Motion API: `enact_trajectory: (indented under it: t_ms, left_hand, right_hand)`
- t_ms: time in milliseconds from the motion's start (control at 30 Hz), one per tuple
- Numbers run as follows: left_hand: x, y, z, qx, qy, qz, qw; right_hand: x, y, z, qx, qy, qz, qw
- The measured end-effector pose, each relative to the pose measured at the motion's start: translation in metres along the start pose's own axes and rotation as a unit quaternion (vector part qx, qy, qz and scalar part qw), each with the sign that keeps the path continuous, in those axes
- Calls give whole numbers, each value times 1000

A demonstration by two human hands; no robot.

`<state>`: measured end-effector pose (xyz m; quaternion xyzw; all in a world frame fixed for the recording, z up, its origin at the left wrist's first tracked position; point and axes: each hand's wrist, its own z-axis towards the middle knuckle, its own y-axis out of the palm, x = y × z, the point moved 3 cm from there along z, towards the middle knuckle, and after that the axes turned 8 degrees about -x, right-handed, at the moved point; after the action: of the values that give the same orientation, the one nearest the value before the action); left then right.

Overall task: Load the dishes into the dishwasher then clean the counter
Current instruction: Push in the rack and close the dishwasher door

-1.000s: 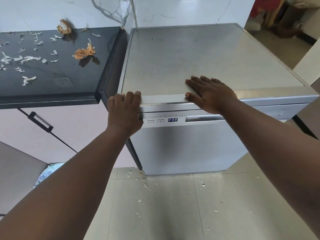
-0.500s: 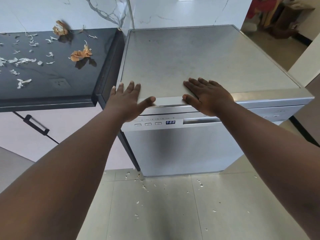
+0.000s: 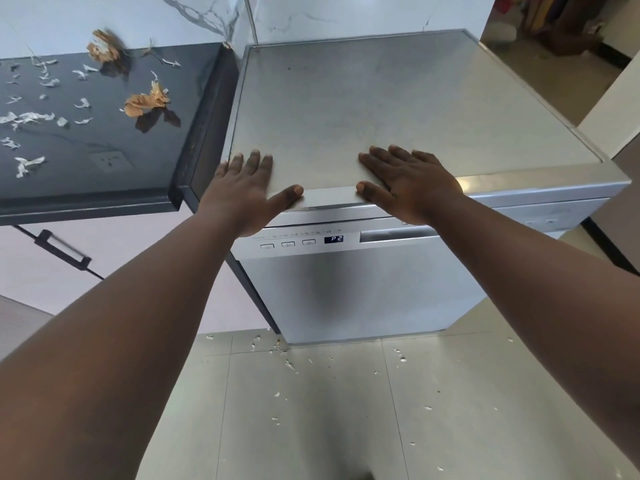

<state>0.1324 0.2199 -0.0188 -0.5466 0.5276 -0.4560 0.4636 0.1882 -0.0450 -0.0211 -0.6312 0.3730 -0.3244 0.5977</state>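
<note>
Nearest the camera, the pale tiled floor [image 3: 311, 427] is dotted with small white scraps [image 3: 290, 365], thickest just in front of the dishwasher [image 3: 363, 292]. Two bare forearms reach up and forward from the lower corners.

The dishwasher's steel door is closed. Along its top runs a control strip with three buttons [image 3: 288, 243], a small lit display [image 3: 334, 239] that seems to read "P2", though the digits are small, and a recessed handle [image 3: 394, 235] to the right.

The left hand [image 3: 247, 195] lies flat on the front left corner of the dishwasher's top [image 3: 398, 109], fingers spread and straight, thumb stretched along the front edge. The right hand [image 3: 410, 183] lies flat in the same way near the middle of the front edge, fingers splayed toward the left, thumb on the lip. Neither hand has hold of anything; both are open, palms down, well apart from each other.

To the left, touching the dishwasher's side, is a dark counter [image 3: 104, 168]. It is strewn with white shreds [image 3: 26, 117] and two crumpled brown scraps, one near [image 3: 147, 102] the dishwasher and one farther back [image 3: 102, 46] by the marble wall [image 3: 104, 15]. Below the counter is a pale cabinet with a black handle [image 3: 62, 249].
</note>
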Motion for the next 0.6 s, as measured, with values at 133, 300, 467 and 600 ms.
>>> enact_trajectory:
  t_ms: [133, 300, 467, 600]
  left_hand:
    - [1, 2, -1, 1, 5, 4, 1000]
    - [0, 1, 0, -2, 0, -3, 1000]
    - [5, 3, -14, -40, -15, -29, 999]
    - [8, 5, -38, -69, 0, -31, 997]
  right_hand:
    - [0, 1, -1, -7, 1, -2, 1000]
    - [-1, 0, 0, -16, 10, -3, 1000]
    - [-12, 0, -5, -52, 64, 16, 996]
    - [-23, -1, -6, -94, 114, 43, 988]
